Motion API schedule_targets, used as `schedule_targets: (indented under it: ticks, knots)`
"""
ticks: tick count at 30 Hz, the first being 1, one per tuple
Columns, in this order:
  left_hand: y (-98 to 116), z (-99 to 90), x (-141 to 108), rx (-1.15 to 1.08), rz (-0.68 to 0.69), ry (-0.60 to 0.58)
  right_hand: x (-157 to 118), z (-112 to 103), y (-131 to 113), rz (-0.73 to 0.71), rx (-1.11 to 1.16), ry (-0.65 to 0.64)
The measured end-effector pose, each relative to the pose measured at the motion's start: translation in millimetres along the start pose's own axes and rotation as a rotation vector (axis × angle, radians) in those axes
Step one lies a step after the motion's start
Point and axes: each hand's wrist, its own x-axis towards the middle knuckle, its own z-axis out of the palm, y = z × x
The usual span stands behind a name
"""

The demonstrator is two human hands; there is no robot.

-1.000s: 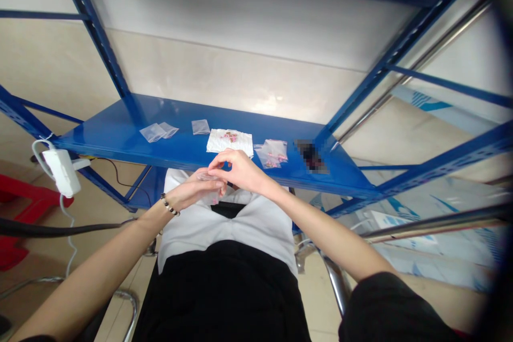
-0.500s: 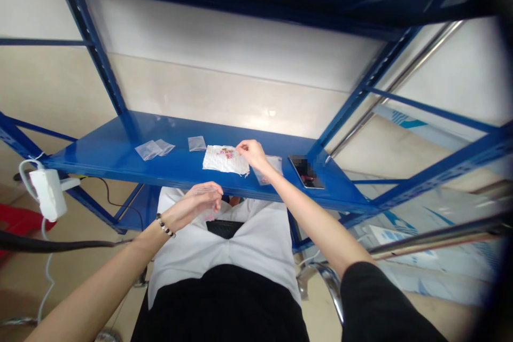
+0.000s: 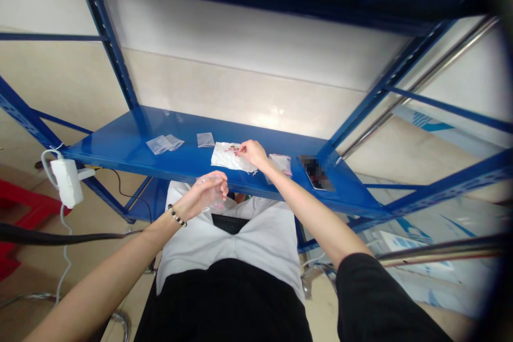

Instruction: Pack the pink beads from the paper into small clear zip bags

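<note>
My left hand (image 3: 208, 191) is closed around a clear plastic bag (image 3: 216, 202) just in front of the shelf edge; a few small pink pieces show in the bag. Over the white crumpled sheet (image 3: 224, 158) on the blue shelf, my right hand (image 3: 252, 153) has its fingertips pinched together at a group of small pink and brown pieces (image 3: 233, 148). Whether a piece is between those fingertips is too small to make out. Under my right wrist lies another clear bag (image 3: 280, 163) with some pink in it, partly covered by the arm.
Several flat clear bags (image 3: 159, 144) lie on the left of the blue shelf (image 3: 188, 165), with one more bag (image 3: 206, 140) beside the sheet. A phone (image 3: 315, 172) rests at the right. Blue uprights frame both sides, and a white power strip (image 3: 67, 181) hangs at the left.
My right fingers have moved left over the sheet, onto the small pieces. My left hand still holds its bag, now a little higher. The whole view has shifted slightly.
</note>
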Motion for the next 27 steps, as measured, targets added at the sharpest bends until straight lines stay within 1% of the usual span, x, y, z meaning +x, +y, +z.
schedule_targets:
  ticks: [3, 5, 8, 10, 12, 14, 15, 18, 20, 22, 24, 26, 27]
  knots:
    - [2, 2.2, -4, 0.006, 0.003, -0.008, -4, 1, -4, 0.013, -0.043, 0.017]
    - [2, 2.2, -4, 0.023, -0.007, -0.005, -4, -2, -6, 0.02, -0.051, 0.036]
    - [1, -0.2, 0, 0.12, -0.035, 0.018, -3, -15, -14, 0.01, -0.052, 0.069]
    - [0, -1.9, 3, 0.235, -0.036, 0.032, -8, -30, -24, -0.055, 0.026, 0.081]
    - [-1, -2.1, 5, 0.347, -0.033, 0.032, -22, -44, -40, -0.197, 0.197, 0.051]
    - [-3, -0.9, 3, 0.417, -0.041, 0.029, -44, -52, -60, -0.364, 0.364, -0.032]
    - [-4, 0.0, 2, 0.437, -0.046, 0.029, -58, -53, -69, -0.42, 0.405, -0.074]
    - [-9, 1.5, -6, 0.471, -0.041, 0.045, -95, -45, -91, -0.492, 0.403, -0.19]
    - [-12, 1.0, -11, 0.488, -0.034, 0.057, -107, -36, -97, -0.51, 0.368, -0.226]
    - [-13, -0.2, -12, 0.496, -0.043, 0.055, -104, -29, -93, -0.53, 0.373, -0.245]
    - [-13, -1.9, -10, 0.491, -0.051, 0.043, -87, -27, -78, -0.503, 0.399, -0.231]
    - [-13, -3.8, -5, 0.482, -0.044, 0.044, -63, -28, -56, -0.372, 0.367, -0.144]
    - [-13, -4.8, -2, 0.476, -0.038, 0.051, -50, -28, -44, -0.266, 0.301, -0.06]
